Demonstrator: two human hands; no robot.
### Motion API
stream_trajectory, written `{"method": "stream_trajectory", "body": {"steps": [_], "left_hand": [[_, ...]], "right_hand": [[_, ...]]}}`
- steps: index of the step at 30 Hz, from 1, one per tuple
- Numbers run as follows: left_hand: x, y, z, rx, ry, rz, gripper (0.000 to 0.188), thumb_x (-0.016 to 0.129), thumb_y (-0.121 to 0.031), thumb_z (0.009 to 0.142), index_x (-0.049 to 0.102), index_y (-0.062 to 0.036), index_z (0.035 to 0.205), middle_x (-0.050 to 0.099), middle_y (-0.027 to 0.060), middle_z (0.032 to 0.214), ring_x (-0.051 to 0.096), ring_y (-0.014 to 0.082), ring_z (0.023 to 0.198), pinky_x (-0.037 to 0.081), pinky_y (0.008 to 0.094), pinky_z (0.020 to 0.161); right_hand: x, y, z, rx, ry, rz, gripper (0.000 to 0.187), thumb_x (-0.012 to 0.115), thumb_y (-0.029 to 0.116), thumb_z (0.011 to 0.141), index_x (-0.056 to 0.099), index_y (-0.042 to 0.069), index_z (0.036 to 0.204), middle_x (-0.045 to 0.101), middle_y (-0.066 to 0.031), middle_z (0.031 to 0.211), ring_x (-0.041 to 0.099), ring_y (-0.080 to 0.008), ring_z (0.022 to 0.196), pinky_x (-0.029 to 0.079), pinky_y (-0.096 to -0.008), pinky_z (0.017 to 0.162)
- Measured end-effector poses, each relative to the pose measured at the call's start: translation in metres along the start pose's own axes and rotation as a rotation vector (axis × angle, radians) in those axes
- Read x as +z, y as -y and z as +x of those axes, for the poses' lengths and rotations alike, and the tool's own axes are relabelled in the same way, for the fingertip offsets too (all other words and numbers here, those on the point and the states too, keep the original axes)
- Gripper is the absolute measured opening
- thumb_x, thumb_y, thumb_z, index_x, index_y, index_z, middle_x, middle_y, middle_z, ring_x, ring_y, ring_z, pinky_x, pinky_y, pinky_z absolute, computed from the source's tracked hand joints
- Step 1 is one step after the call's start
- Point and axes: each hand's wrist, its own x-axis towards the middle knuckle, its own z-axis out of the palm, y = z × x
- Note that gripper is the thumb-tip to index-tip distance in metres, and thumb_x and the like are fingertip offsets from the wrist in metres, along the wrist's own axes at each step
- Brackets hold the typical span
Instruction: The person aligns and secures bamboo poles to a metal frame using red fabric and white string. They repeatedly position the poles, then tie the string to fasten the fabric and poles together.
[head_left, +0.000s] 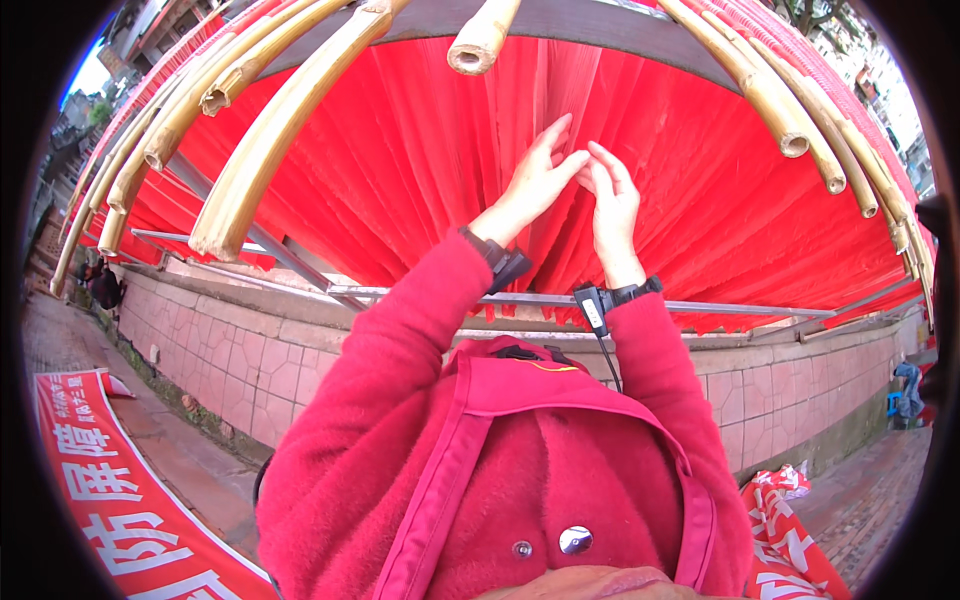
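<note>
My left hand (532, 188) is raised in front of a dense row of hanging red sheets (400, 150). Its fingers are stretched and apart. Close by on the right is my right hand (613, 208), fingers extended and slightly curved, with the fingertips almost meeting those of the left. Nothing shows held in either hand. Whether the fingertips touch the sheets I cannot tell. The sheets hang in long folds beneath bamboo poles (290, 125); cloth or paper cannot be told apart. One pole end (476, 50) juts out just above my hands.
More bamboo poles (775, 105) project at the right. A metal rail (690, 307) crosses below the sheets, before a low pink tiled wall (230, 360). Red printed banners lie on the ground at left (130, 500) and right (790, 540). A blue stool (893, 403) stands far right.
</note>
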Motion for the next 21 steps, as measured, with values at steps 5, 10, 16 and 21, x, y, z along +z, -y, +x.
{"method": "stream_trajectory", "body": {"steps": [5,10,16,21], "left_hand": [[0.01,-0.024,-0.008,0.076,-0.078,0.011,0.061,0.067,-0.015,0.096,0.04,-0.0045,0.149,0.046,0.0208,0.148,0.045,0.0276,0.138,0.04,0.0393,0.113],[0.018,-0.049,-0.013,0.106,0.041,-0.219,0.047,0.062,-0.003,0.096,0.048,-0.0021,0.142,0.058,0.0155,0.136,0.056,0.0224,0.126,0.045,0.0358,0.108],[0.024,-0.08,0.002,0.226,0.128,0.027,0.053,0.061,-0.012,0.097,0.045,-0.0029,0.146,0.053,0.0143,0.145,0.052,0.0245,0.133,0.039,0.0398,0.114],[0.023,-0.089,0.027,0.069,0.203,0.101,0.069,0.06,-0.033,0.098,0.032,-0.0054,0.155,0.041,0.0203,0.154,0.041,0.0279,0.142,0.033,0.0441,0.117]], "right_hand": [[-0.001,0.025,-0.006,-0.215,-0.149,-0.176,0.041,0.048,0.006,0.103,0.046,-0.001,0.143,0.054,-0.0172,0.14,0.052,-0.0247,0.131,0.044,-0.0369,0.109],[0.003,0.024,0.003,-0.211,-0.088,-0.116,0.049,0.047,0.001,0.101,0.039,0.0,0.149,0.048,-0.0175,0.147,0.048,-0.0256,0.135,0.04,-0.0371,0.111],[0.009,0.013,0.019,-0.088,0.232,0.011,0.046,0.048,0.023,0.106,0.043,-0.002,0.145,0.055,-0.0117,0.136,0.05,-0.0195,0.128,0.04,-0.034,0.108],[-0.007,0.019,0.038,-0.018,0.123,-0.112,0.04,0.049,0.017,0.104,0.051,-0.005,0.138,0.059,-0.013,0.133,0.055,-0.0195,0.121,0.043,-0.0351,0.103]]}}
